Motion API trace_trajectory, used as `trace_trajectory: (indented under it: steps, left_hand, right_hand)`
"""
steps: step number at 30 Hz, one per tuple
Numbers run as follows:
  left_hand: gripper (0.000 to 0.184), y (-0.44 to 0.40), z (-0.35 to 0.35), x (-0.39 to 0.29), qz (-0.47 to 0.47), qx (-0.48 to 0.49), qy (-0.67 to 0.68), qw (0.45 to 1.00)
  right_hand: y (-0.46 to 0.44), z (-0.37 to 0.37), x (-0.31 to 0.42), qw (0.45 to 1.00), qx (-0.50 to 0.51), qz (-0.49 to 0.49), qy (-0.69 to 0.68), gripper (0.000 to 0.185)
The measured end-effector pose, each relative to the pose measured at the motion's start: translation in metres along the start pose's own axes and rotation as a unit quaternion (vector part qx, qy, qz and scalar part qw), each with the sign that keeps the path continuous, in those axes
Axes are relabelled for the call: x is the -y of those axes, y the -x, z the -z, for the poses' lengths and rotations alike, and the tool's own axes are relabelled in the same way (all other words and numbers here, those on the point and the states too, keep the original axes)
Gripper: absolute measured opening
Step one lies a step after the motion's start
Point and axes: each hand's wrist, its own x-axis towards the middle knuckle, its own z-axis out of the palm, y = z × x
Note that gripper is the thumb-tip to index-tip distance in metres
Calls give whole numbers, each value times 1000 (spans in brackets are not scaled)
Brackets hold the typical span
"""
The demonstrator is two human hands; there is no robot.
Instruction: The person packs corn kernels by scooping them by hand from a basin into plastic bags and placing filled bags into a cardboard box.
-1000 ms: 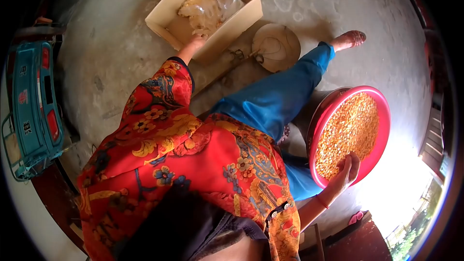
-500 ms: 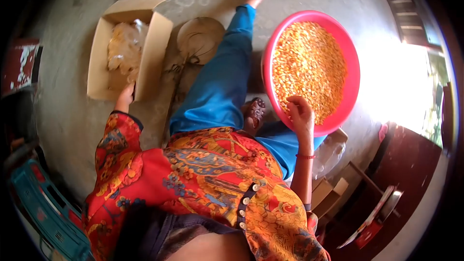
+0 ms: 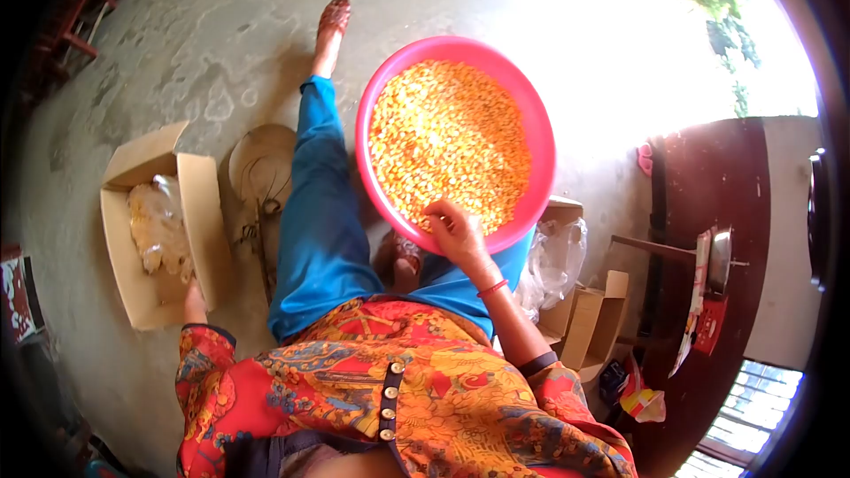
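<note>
A pink basin [image 3: 542, 168] full of orange-yellow corn kernels [image 3: 452, 133] sits over my right leg. My right hand [image 3: 459, 235] is at its near rim, fingers curled together just over the kernels. Whatever they may pinch is too small to see. On the left, my left hand [image 3: 196, 303] reaches to the near end of an open cardboard box [image 3: 205, 230], touching or close to its wall. Its fingers are mostly hidden there. Inside the box lies a clear plastic bag [image 3: 159, 221] with yellowish contents.
A round flat brown piece [image 3: 258, 164] lies on the floor between box and left leg. Right of my right leg are clear plastic [image 3: 558, 257] and an open carton [image 3: 602, 323]. Dark red furniture [image 3: 713, 186] stands at right, near pink slippers [image 3: 645, 159] and a bright doorway.
The view has turned toward the right, so basin and box appear further left. My right hand remains at the basin's near rim, fingers curled. My left hand remains at the box.
</note>
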Motion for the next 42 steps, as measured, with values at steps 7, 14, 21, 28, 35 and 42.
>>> trace_trajectory:
  steps: [7, 14, 21, 28, 35, 42]
  left_hand:
    - [29, -4, 5, -33, -42, -132, -5, 990]
    - [34, 42, 30, -203, -370, -140, 326, 859]
    - [38, 223, -2, -447, -523, 124, 315, 782]
    - [47, 290, -69, -515, -658, -1, 91, 748]
    - [48, 300, -56, -504, -622, -1, 16, 783]
    - [43, 304, -54, -501, -634, -12, 43, 772]
  right_hand:
    - [1, 2, 6, 998, -17, 49, 21, 7]
    - [3, 5, 8, 998, 23, 52, 32, 9]
    - [6, 5, 2, 995, 2, 100, 25, 9]
    - [11, 9, 0, 992, -25, 120, 11, 7]
    - [9, 14, 0, 989, 4, 130, -65, 8]
    - [12, 17, -7, 983, -16, 141, -120, 7]
